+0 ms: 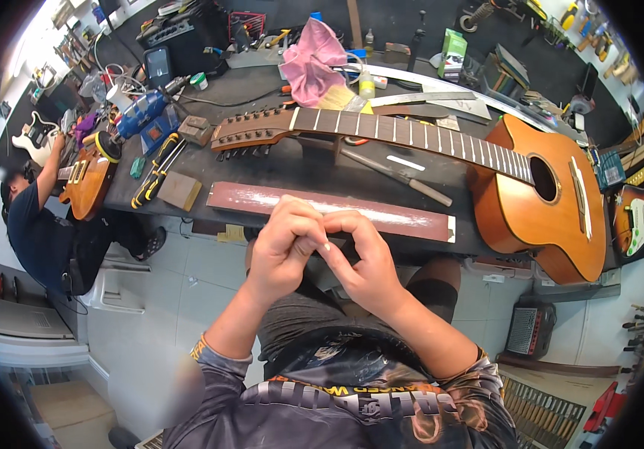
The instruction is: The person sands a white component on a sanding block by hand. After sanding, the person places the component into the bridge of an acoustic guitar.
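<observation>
My left hand [284, 251] and my right hand [363, 266] meet in front of my lap, fingers pinched round a small pale piece [326, 247], largely hidden by them. Just beyond them lies a long reddish strip [404, 222] with whitish dust on its surface, along the bench's front edge. Behind it an acoustic guitar [501, 217] rests on the bench, its headstock [247, 129] to the left and its neck raised on a support. A round metal rod [397, 177] lies under the neck, beside a short white strip [406, 163].
A co-worker [56, 232] sits at the left by an electric guitar [90, 187]. A sanding block [179, 191], screwdrivers [150, 179] and a blue power tool [138, 112] crowd the bench's left. A pink cloth [310, 56] and steel straightedges [441, 97] lie at the back. An amplifier [531, 329] stands at the lower right.
</observation>
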Demonstrator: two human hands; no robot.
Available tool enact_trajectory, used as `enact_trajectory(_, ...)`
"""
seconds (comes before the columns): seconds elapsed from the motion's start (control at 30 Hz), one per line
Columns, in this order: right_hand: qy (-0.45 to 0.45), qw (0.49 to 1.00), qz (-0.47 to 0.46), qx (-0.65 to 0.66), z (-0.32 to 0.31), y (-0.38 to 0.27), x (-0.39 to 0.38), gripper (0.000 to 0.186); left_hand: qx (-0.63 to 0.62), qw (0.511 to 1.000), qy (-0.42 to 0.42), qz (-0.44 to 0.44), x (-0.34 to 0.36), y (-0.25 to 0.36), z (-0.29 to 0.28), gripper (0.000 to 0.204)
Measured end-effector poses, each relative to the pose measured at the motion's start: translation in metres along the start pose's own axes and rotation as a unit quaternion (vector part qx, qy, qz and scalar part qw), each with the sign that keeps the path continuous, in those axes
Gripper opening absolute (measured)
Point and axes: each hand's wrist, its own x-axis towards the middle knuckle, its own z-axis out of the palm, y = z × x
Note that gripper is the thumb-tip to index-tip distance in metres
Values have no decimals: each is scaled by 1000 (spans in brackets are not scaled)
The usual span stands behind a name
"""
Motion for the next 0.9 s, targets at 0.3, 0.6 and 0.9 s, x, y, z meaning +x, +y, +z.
enact_trajectory(0.3,48,998,-34,-19,-18,15,-30,29,35,998,-39,40,-4,1,32,10)
enact_trajectory(0.6,4,959,-109,-260,-38,-7,-20,35,99,993,-40,44,-15,6,43,27)
enact_trajectory(0.9,-38,966,-75,-245,-39,-9,-27,36,138,986,-37,80,-15,14,44,30)
